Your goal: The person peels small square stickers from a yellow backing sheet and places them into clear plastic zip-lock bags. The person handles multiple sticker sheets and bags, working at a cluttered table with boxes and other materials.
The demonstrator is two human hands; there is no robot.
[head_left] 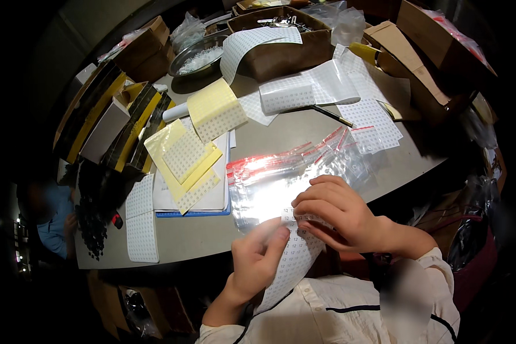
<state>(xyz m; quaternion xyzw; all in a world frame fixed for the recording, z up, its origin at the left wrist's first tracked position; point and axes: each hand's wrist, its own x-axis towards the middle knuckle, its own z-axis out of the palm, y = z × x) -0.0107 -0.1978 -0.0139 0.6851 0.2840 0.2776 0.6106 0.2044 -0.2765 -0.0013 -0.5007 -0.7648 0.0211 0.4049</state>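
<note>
My left hand (257, 258) grips a long white sheet of small printed stickers (297, 252), its thumb lying on the front. The sheet hangs down toward my lap in front of my shirt. At its upper right edge, my right hand (341, 217) is closed, with curled fingers and thumb pinching the sheet; whether a single sticker is between the fingertips is hidden. Just beyond both hands lies a spread of clear zip bags (258, 186) with red closure strips, shining under the light.
Yellow sticker sheets (183, 155) lie on a paper stack with a blue edge at left. White sticker strips (286, 97) and a black pen (331, 116) are farther back. A brown box (281, 54), a metal bowl (199, 60) and black pieces (92, 218) surround the work area.
</note>
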